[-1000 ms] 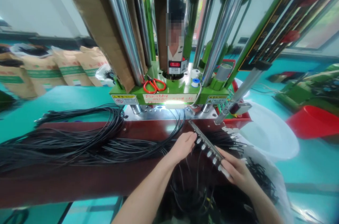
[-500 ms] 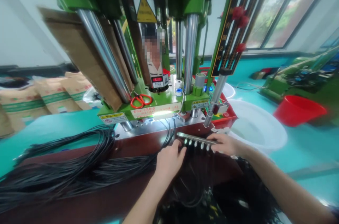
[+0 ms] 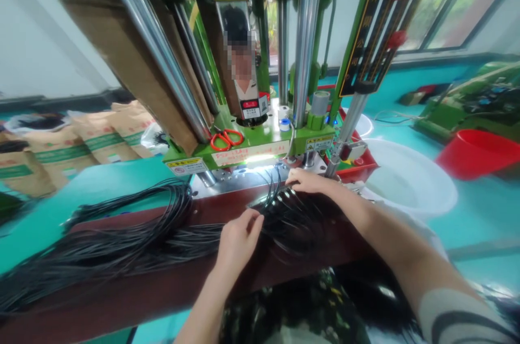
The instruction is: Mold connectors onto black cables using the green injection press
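In the head view, a narrow metal strip lies slantwise at the front of the machine bed, with several black cables trailing from it toward me and light-coloured ends along its edge. My left hand is closed at the strip's left end, thumb and fingers together. At its right end, near the bed, the fingers of my right hand are bent and closed on it. Blur hides the exact finger contact. More thin dark cables run up from the strip toward the metal bed.
A green press with steel columns stands ahead, red-handled scissors on its plate. Bundles of black cable cover the brown table at left. A white tub and red bucket stand right. A person shows behind the press.
Both hands have moved left in the picture, and the right has gone up toward the press bed. The strip has swung from sloping down rightward to sloping up rightward. The camera view has shifted.
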The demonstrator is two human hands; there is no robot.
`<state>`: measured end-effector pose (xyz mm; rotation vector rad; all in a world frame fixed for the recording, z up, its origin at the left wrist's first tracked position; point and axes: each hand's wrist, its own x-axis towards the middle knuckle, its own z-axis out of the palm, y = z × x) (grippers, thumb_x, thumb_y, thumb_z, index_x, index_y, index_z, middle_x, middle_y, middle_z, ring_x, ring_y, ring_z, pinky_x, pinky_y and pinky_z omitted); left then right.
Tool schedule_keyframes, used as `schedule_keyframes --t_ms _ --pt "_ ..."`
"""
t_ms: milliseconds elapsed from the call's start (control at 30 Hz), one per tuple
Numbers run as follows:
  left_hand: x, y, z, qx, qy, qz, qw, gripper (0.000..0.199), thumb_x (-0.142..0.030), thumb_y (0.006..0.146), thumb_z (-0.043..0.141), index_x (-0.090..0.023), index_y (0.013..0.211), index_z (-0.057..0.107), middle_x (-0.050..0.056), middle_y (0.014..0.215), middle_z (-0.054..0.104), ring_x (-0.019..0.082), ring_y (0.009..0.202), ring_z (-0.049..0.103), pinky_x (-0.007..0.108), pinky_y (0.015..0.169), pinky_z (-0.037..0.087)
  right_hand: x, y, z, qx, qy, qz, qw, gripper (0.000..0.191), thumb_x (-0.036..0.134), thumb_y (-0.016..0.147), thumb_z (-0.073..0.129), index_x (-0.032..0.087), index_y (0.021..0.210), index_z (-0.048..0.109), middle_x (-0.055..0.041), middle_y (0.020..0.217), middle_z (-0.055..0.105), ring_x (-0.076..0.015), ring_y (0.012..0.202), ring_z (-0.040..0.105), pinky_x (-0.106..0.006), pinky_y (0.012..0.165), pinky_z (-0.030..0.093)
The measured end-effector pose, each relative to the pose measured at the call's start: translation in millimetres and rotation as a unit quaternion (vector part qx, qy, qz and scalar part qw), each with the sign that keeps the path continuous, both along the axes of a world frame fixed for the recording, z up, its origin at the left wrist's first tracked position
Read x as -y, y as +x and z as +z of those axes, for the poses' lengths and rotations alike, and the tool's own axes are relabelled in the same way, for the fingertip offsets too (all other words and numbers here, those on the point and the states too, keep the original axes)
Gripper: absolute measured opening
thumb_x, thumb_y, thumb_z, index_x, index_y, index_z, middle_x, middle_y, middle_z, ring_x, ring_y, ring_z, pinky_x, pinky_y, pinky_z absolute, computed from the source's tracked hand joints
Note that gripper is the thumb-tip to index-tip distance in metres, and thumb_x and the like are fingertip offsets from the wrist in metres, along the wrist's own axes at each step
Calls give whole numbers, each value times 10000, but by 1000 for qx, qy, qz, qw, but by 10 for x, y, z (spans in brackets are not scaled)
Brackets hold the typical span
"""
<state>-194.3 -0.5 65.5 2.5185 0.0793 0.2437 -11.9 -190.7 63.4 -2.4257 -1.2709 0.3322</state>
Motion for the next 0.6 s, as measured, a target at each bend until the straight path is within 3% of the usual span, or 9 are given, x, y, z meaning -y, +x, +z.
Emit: schedule_keyframes --t_ms 67,133,233,367,467,600 --pt "-71 -10 -32 3 -13 6 1000 271 -409 832 387 -212 802 572 5 668 628 157 622 585 232 610 381 77 -168 81 43 7 -37 998 229 102 758 484 126 930 633 -100 965 535 -226 949 449 -349 840 314" --pt "-129 -11 -64 7 -24 8 1000 283 -416 832 382 -210 809 574 9 688 634 160 644 594 232 614 390 234 -450 222 59 -1 -54 997 163 141 786 471 140 835 626 -80 873 552 -210 872 470 -337 799 323" --pt "-196 10 -98 10 -37 12 999 290 -421 829 384 -208 804 578 10 697 637 162 661 596 231 612 394 529 -1007 368 4 -68 1 998 97 232 705 627 173 646 579 0 662 555 -140 631 484 -247 611 344" --pt "-204 92 -98 12 -54 7 998 277 -410 824 396 -211 789 586 1 707 639 152 657 587 223 614 390 799 -1615 242 24 -124 -5 992 176 299 684 680 172 724 565 -13 730 584 -161 700 508 -256 644 343" --pt "-145 174 -55 14 -59 -8 998 273 -404 821 402 -209 785 589 1 713 639 149 667 584 216 610 387 863 -1735 87 98 -130 -25 986 90 168 796 534 166 707 549 -30 723 579 -156 679 492 -268 651 325" --pt "-79 244 25 15 -65 -24 997 270 -406 816 412 -206 766 587 -7 663 620 133 610 562 212 587 377 868 -1528 -23 241 -116 -48 962 192 79 812 430 157 678 544 -49 668 550 -169 627 456 -298 611 285"
